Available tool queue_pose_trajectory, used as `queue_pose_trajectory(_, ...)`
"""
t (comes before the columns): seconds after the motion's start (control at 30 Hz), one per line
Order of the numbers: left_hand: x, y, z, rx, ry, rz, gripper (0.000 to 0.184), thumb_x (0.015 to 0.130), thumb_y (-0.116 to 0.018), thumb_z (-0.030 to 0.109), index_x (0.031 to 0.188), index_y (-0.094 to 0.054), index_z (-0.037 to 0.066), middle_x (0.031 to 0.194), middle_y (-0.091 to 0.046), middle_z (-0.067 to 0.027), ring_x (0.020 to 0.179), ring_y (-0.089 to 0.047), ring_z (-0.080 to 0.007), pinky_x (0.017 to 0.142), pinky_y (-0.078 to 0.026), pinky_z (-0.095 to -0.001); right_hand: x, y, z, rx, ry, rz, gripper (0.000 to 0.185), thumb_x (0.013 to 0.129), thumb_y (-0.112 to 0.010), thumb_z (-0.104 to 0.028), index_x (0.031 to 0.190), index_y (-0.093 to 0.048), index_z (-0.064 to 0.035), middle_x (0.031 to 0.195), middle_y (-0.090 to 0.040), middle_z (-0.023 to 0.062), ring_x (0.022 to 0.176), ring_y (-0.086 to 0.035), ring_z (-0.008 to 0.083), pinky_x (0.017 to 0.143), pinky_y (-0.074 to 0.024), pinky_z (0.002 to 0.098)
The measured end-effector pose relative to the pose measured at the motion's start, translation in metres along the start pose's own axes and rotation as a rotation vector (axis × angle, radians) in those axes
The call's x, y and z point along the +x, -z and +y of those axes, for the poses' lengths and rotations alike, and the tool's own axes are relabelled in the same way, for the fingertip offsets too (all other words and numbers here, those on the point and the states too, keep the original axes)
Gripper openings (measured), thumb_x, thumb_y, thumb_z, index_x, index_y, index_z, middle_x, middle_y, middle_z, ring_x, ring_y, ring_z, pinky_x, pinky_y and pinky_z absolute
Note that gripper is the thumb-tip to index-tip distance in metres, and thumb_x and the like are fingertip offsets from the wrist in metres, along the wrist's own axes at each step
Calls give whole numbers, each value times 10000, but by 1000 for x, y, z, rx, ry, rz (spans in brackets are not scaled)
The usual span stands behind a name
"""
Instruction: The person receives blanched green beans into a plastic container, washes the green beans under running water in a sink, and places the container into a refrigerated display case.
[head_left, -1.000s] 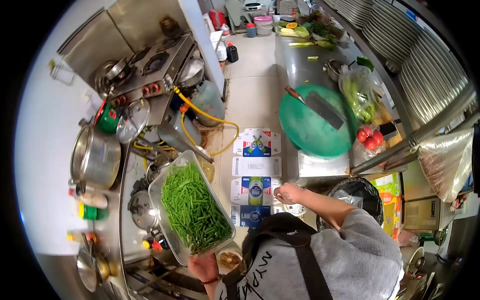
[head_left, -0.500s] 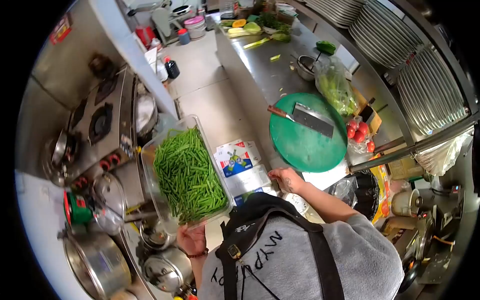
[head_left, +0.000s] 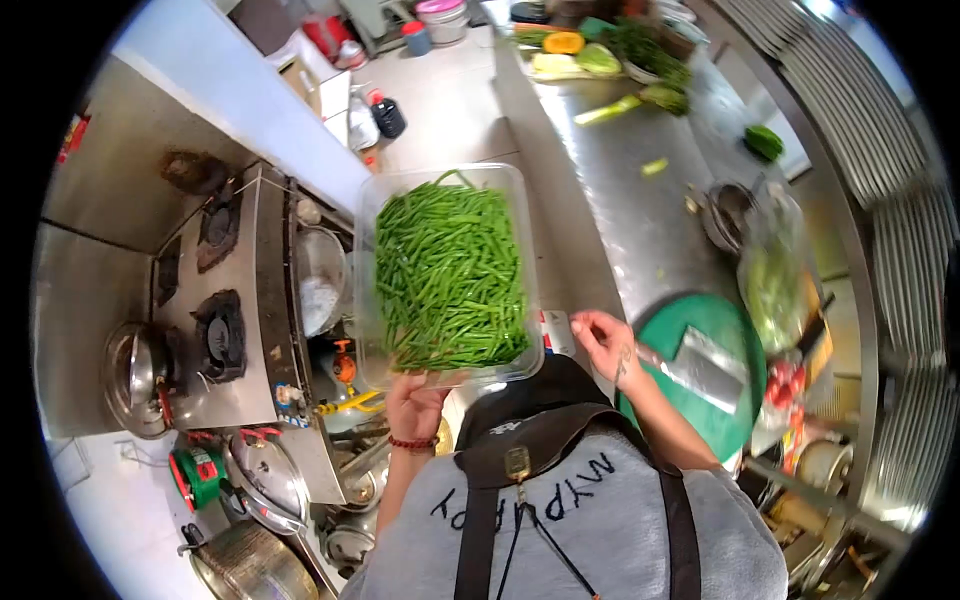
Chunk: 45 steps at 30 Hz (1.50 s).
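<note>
A clear plastic tub [head_left: 366, 340] full of cut green beans [head_left: 450, 270] is in front of my body. My left hand [head_left: 415, 405], with a beaded bracelet at the wrist, grips the near edge of the tub from below; part of its fingers is hidden under it. My right hand [head_left: 606, 345] hovers beside the tub's near right corner, its fingers loosely bent and apart with nothing in them. Close to that hand, a cleaver [head_left: 708, 370] lies on a round green cutting board [head_left: 690, 325], its handle partly behind my forearm.
On the left stands a stove [head_left: 220, 335], with lidded pots [head_left: 268, 478] below it. Along the right runs a steel counter [head_left: 620, 200] bearing vegetables [head_left: 600, 60], a metal bowl [head_left: 728, 215] and a bag of greens [head_left: 775, 285]. A dark bottle [head_left: 386, 115] stands on the floor ahead.
My view has turned left. The tub has swung farther ahead of my body and sits straighter, still in my left hand. My right hand has risen and now overlaps the board's left edge.
</note>
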<state>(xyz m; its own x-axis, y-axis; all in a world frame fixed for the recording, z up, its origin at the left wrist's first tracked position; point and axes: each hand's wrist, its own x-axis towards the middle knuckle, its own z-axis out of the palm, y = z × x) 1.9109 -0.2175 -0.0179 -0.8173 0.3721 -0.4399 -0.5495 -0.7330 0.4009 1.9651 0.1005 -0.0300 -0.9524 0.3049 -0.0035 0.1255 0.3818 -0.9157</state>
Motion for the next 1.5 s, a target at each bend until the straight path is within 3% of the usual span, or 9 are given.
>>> queue_pose_trajectory(0.1, 42, -54, 19, 39, -59, 32, 478, 740, -455, -8, 1212, -460, 67, 1124, -566, -102, 1056, -543, -293, 915, -412, -604, 87, -16, -31, 800, -461, -369, 505, 920, -493, -380, 1256, -421, -11, 1044, -571, 46, 886, -567, 141, 745, -468, 274)
queue_pose_trajectory(0.23, 116, -88, 47, 36, -61, 17, 541, 728, -453, 9, 1264, -407, 69, 1223, -511, -126, 1130, -493, -323, 894, -428, -609, 192, -48, -61, 1104, -559, -475, 433, 920, -476, -259, 1281, -400, -32, 1127, -559, 81, 1019, -542, 184, 880, -440, 336)
queue_pose_trajectory(0.43, 253, -110, 104, -19, -47, -52, 573, 727, -427, 40, 1297, -378, 43, 1274, -477, -148, 1194, -445, -346, 903, -423, -610, 344, -80, -77, 896, -216, -482, 400, 923, -439, -203, 1278, -412, -21, 1166, -536, 79, 1028, -525, 180, 852, -434, 309)
queue_pose_trajectory(0.6, 387, -151, 169, -102, -45, 5, 565, 721, -421, 105, 1274, -397, -6, 1283, -460, -195, 1129, -485, -395, 941, -381, -610, 502, -85, -64, 870, -441, -558, 447, 972, -334, -360, 1255, -438, -30, 1103, -571, 84, 974, -551, 153, 845, -442, 314)
queue_pose_trajectory(0.67, 444, -175, 198, -77, -21, -42, 564, 718, -422, 106, 1266, -399, -29, 1263, -474, -210, 1104, -503, -407, 944, -386, -599, 571, -72, -80, 800, -449, -330, 444, 969, -353, -374, 1238, -446, -33, 1053, -596, 107, 938, -584, 171, 847, -457, 326)
queue_pose_trajectory(0.93, 644, -213, 334, -185, -30, -32, 527, 733, -412, 96, 1240, -411, -50, 1242, -492, -214, 1102, -508, -380, 929, -411, -574, 732, -46, -74, 714, -478, 55, 206, 891, -493, -62, 1090, -519, -13, 928, -639, 129, 808, -642, 200, 745, -524, 314)
queue_pose_trajectory(1.2, 870, -212, 537, -254, -156, 207, 487, 717, -436, 86, 1188, -445, -37, 1157, -546, -194, 1028, -555, -360, 871, -463, -546, 1051, -207, -130, 694, -496, -85, 179, 892, -544, -116, 1034, -552, -6, 859, -643, 98, 769, -618, 144, 703, -496, 249)
queue_pose_trajectory(1.23, 807, -234, 431, -243, -252, 166, 487, 717, -436, 86, 1188, -445, -37, 1157, -546, -194, 1028, -555, -360, 871, -463, -546, 995, -129, -91, 703, -405, -188, 177, 893, -542, -113, 1030, -554, -2, 863, -642, 98, 777, -618, 149, 713, -497, 254)
queue_pose_trajectory(1.5, 843, -208, 359, -335, -511, 333, 458, 732, -438, 71, 1177, -447, -37, 1135, -538, -206, 1064, -517, -381, 912, -417, -576, 1143, -127, -79, 464, -216, -552, 145, 889, -505, -44, 1011, -553, 20, 848, -634, 98, 781, -608, 164, 738, -505, 283)
